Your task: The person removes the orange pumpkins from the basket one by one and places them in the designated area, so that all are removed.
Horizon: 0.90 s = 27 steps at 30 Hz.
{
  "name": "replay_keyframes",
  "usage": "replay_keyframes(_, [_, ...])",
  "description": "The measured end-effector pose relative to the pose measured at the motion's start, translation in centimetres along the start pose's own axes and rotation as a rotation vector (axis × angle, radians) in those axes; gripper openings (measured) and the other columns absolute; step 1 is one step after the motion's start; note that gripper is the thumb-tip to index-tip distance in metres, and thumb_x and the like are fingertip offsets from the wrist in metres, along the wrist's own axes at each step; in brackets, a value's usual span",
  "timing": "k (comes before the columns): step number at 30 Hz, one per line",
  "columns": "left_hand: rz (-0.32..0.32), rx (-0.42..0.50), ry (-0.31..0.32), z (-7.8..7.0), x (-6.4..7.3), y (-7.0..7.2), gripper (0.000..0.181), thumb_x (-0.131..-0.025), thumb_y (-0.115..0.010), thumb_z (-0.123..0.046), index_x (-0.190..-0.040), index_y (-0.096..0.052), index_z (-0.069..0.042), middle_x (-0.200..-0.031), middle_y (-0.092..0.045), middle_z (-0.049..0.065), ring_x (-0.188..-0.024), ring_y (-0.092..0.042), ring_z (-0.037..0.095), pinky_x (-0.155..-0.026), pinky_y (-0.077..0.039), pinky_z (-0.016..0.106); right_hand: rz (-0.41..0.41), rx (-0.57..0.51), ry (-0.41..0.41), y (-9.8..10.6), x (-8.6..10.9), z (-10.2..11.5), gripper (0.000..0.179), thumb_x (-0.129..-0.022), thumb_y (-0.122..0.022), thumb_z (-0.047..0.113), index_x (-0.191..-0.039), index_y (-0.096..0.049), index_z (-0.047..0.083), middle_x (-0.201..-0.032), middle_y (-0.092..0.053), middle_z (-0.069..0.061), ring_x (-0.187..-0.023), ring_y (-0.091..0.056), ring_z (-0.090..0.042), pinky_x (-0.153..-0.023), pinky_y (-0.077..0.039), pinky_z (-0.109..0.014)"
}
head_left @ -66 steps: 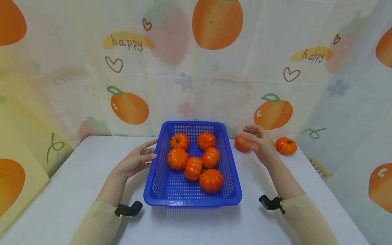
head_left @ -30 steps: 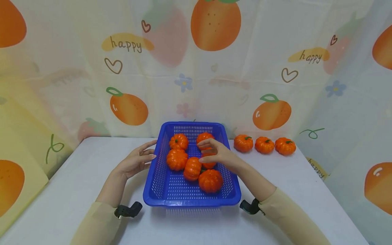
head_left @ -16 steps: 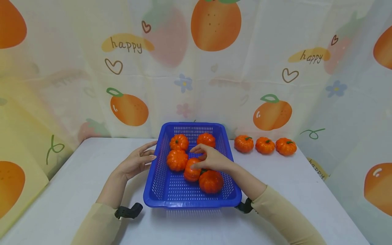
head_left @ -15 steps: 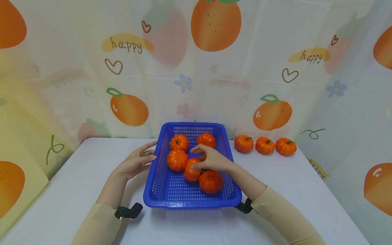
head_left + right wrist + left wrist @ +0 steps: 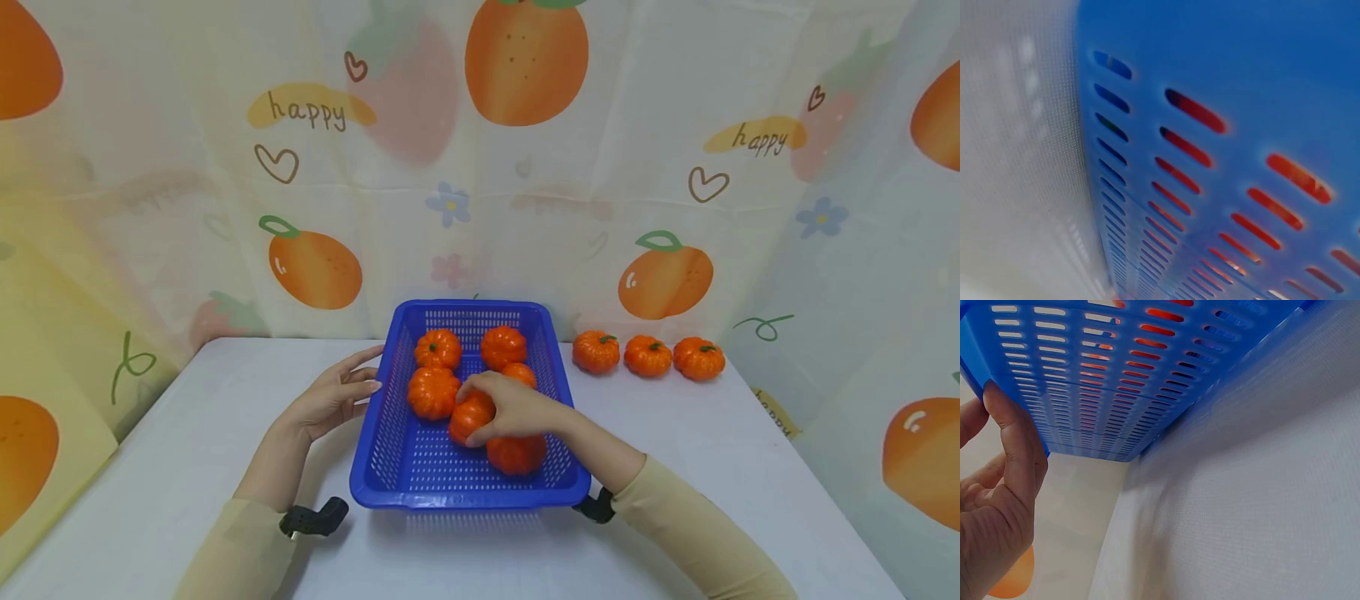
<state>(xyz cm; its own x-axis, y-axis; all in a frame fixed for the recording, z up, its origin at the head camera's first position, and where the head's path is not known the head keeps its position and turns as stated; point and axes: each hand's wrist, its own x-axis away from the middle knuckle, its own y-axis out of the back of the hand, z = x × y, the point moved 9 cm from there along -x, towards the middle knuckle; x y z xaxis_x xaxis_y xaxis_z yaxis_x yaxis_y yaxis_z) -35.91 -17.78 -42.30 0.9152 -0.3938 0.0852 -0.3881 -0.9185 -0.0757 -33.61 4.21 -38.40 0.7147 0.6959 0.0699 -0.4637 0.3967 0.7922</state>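
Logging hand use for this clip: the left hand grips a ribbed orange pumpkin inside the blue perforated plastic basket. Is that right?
The side is wrong: the head view shows the right hand gripping that ribbed orange pumpkin inside the blue plastic basket.

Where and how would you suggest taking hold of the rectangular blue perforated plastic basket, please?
I'd take the basket by its smooth rim, midway along both long sides, coming from left and right once the right hand is out. The rim stands above the white table, and opposing grips should balance the glossy orange ribbed pumpkins inside.
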Motion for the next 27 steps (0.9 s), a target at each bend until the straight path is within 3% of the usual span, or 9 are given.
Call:
replay_keyframes(4, [0.001, -0.001, 0.002, 0.0, 0.0, 0.0, 0.071, -0.098, -0.054, -0.006, -0.158, -0.017, -0.010, -0.108, -0.065, -0.006, -0.094, -0.067, 0.007, -0.085, -0.059, 0.027, 0.018, -0.009, 0.008, -0.2, -0.1, 0.1, 0.044, -0.078, -0.083, 0.033, -0.110, -0.055, 0.021, -0.110, -0.061, 0.003, -0.102, -0.056, -0.013, -0.091, -0.051, -0.032])
replay_keyframes(10, [0.006, 0.012, 0.002, 0.0, 0.0, -0.1, 0.071, -0.098, -0.054, -0.005, -0.158, -0.017, -0.010, -0.107, -0.065, -0.006, -0.093, -0.068, 0.006, -0.084, -0.059, 0.026, 0.016, 0.042, 0.011, -0.4, -0.2, 0.0, 0.044, -0.078, -0.083, 0.032, -0.099, -0.048, 0.015, -0.090, -0.053, 0.001, -0.086, -0.052, -0.013, -0.072, -0.042, -0.024])
replay_keyframes(13, [0.005, 0.010, 0.002, 0.1, 0.0, 0.0, 0.071, -0.098, -0.054, -0.004, -0.158, -0.016, -0.010, -0.107, -0.065, -0.007, -0.092, -0.068, 0.006, -0.084, -0.059, 0.026, 0.020, 0.055, 0.014, -0.6, -0.2, 0.1, 0.047, -0.079, -0.082, 0.032, -0.106, -0.048, 0.014, -0.097, -0.054, 0.000, -0.091, -0.054, -0.013, -0.080, -0.046, -0.024])
replay_keyframes(16, [0.001, 0.005, 0.005, 0.3, 0.0, 0.1, 0.071, -0.098, -0.054, -0.005, -0.158, -0.017, -0.011, -0.108, -0.065, -0.006, -0.093, -0.068, 0.007, -0.084, -0.059, 0.026, 0.052, 0.041, 0.014, -1.0, 0.0, 0.2, 0.058, -0.081, -0.079, 0.033, -0.124, -0.048, 0.012, -0.119, -0.057, -0.004, -0.107, -0.056, -0.015, -0.099, -0.049, -0.032])
replay_keyframes(19, [0.001, 0.000, 0.005, 0.3, 0.0, 0.2, 0.072, -0.098, -0.055, -0.006, -0.158, -0.017, -0.011, -0.109, -0.065, -0.006, -0.094, -0.068, 0.007, -0.085, -0.059, 0.026, 0.085, 0.062, -0.006, -1.4, 0.1, 0.1, 0.071, -0.080, -0.078, 0.036, -0.138, -0.045, 0.011, -0.133, -0.052, -0.007, -0.116, -0.056, -0.016, -0.106, -0.049, -0.038])
replay_keyframes(24, [0.000, -0.007, 0.005, 0.1, 0.0, 0.1, 0.071, -0.098, -0.055, -0.006, -0.158, -0.018, -0.011, -0.108, -0.065, -0.006, -0.093, -0.068, 0.007, -0.085, -0.059, 0.026, 0.108, 0.124, -0.039, -1.5, 0.3, 0.0, 0.068, -0.078, -0.078, 0.040, -0.135, -0.053, 0.013, -0.124, -0.049, -0.004, -0.109, -0.055, -0.015, -0.102, -0.051, -0.038])
replay_keyframes(27, [0.003, 0.000, 0.004, 0.0, 0.0, 0.1, 0.071, -0.098, -0.054, -0.005, -0.158, -0.018, -0.011, -0.107, -0.065, -0.006, -0.092, -0.068, 0.007, -0.084, -0.060, 0.026, 0.113, 0.127, -0.036, -1.5, 0.3, 0.1, 0.061, -0.078, -0.078, 0.039, -0.130, -0.056, 0.014, -0.123, -0.055, -0.002, -0.109, -0.057, -0.014, -0.101, -0.052, -0.036])
